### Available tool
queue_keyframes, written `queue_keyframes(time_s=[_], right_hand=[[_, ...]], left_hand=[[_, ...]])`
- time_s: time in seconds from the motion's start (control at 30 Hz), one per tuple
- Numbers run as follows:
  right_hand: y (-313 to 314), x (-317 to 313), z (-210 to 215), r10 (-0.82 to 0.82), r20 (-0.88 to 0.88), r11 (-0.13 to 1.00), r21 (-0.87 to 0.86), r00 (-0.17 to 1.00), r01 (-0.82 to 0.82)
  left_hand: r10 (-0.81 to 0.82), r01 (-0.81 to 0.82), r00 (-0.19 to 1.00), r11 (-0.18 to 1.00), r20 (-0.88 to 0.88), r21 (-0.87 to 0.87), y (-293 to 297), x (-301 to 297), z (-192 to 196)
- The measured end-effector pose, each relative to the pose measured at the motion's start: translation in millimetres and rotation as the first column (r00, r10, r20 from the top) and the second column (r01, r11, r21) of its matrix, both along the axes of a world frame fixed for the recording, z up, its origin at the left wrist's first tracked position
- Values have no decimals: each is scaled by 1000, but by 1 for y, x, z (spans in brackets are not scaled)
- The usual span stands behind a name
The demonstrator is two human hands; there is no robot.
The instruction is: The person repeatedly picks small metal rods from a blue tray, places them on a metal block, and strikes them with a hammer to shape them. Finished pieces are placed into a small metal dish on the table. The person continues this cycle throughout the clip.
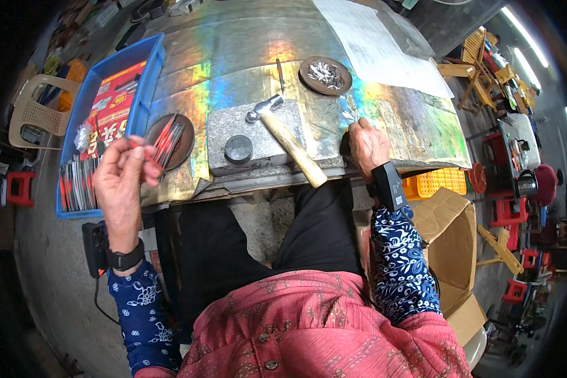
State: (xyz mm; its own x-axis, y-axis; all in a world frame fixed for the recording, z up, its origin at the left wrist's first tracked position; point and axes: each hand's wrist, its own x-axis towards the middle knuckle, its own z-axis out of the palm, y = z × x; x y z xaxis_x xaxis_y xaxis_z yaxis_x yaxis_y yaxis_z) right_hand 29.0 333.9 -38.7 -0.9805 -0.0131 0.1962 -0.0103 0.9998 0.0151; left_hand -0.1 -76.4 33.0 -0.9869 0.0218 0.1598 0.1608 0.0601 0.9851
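My left hand (121, 179) is raised over the near right corner of the blue tray, its fingers pinched on a slim red piece (146, 156). Just beyond it, a round brown dish (184, 153) holds several slender red and grey pieces (169, 140). On the right, my right hand (368, 146) rests at the table's near edge with its fingers drawn together. Small silvery metal pieces (351, 114) lie at those fingertips; whether any is gripped is hidden. Between the hands, a hammer (291, 143) with a wooden handle lies across a grey stone block (258, 120), beside a dark round puck (239, 149).
The blue tray (154, 69) holds a red printed package (116, 101) and a row of thin strips (79, 186). Farther back are a brown dish (304, 77) of silvery bits, a dark pen-like tool (280, 74) and white sheets (384, 47). A cardboard box (450, 236) stands right.
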Motion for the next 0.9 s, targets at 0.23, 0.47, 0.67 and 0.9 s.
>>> queue_keyframes(time_s=[0.23, 0.47, 0.67, 0.9], right_hand=[[9, -15, -3, 66, 63, 998, 1, 996, -67], [9, -9, -1, 114, -35, 993, -27, 993, -115], [-4, 3, 5, -13, -29, 967, -254, 999, 6], [-15, 13, 18, -11, -28, 851, -525, 1000, -5]], left_hand=[[-135, 135, 991, 989, 2, 57, 51, -3, -9], [-122, 124, 992, 989, -37, 75, 76, -3, -23], [-119, 120, 993, 990, -18, 74, 78, -2, -34], [-30, 3, 985, 987, -167, -159, 79, 2, -44]])
